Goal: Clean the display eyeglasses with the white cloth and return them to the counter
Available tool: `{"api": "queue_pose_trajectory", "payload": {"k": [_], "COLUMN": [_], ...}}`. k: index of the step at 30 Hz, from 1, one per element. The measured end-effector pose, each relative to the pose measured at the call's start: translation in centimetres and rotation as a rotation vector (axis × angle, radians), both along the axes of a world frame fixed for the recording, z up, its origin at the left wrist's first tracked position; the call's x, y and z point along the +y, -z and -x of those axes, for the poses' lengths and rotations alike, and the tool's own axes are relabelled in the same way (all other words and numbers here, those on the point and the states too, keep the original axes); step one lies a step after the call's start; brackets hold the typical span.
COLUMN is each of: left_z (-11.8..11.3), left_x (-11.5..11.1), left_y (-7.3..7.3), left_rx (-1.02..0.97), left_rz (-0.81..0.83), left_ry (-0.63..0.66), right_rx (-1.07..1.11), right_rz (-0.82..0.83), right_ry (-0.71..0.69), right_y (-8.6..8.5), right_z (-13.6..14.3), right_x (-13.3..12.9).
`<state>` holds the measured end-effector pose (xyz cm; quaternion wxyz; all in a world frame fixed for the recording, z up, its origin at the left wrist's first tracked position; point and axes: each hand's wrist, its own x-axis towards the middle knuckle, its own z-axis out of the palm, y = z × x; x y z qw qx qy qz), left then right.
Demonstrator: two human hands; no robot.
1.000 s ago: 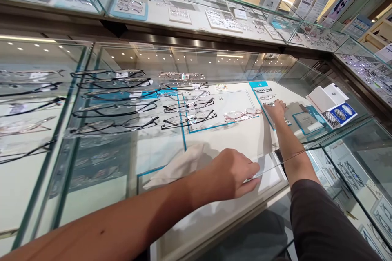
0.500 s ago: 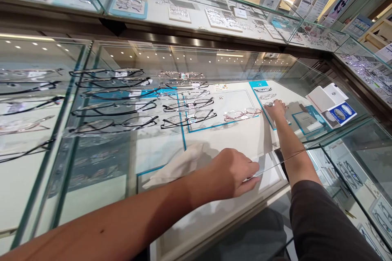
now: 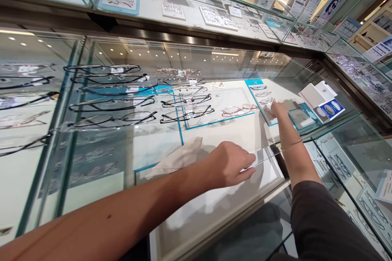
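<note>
My left hand (image 3: 231, 165) is at the front, its thumb and bent index finger on either side of the case's glass edge (image 3: 277, 153). Inside the case, my right hand (image 3: 278, 109) reaches down to the narrow display board (image 3: 252, 82) with fingers pinched at a pair of glasses, partly hidden by them. Just above it lies another thin pair (image 3: 266, 101). Pink-framed glasses (image 3: 239, 109) rest on a white board to the left. Below my left wrist's side lies a pale cloth (image 3: 179, 157).
Rows of dark-framed glasses (image 3: 113, 119) stand at the left on glass. A white box with a blue card (image 3: 331, 109) is at the right, beside a grey-teal tray (image 3: 301, 119). Another glass case (image 3: 183, 26) runs along the back.
My right hand has shifted slightly down the narrow board, and a thin pair now shows lying just above its fingers. My left hand stays at the glass edge; the view has shifted a little.
</note>
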<state>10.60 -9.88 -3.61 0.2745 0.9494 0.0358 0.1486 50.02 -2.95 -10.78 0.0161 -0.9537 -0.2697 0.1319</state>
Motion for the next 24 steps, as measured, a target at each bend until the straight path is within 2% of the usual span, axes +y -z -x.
{"api": "queue_pose_trajectory", "payload": {"k": [4,10,24], "left_z": [0.02,0.14,0.27], "left_x": [0.04,0.05,0.02], "left_y": [-0.09,-0.11,0.26], "left_rx": [0.010,0.024,0.034], "left_rz": [-0.003,0.023,0.040], "left_ry": [-0.001,0.008,0.008], "right_rx": [0.015,-0.090,-0.142], "right_rz": [0.043,0.008,-0.024], "right_ry": [-0.016,-0.075,-0.097], "right_y": [0.27,0.21,0.13], "right_z": [0.09,-0.02,0.29], "right_x": [-0.34,-0.61,-0.29]}}
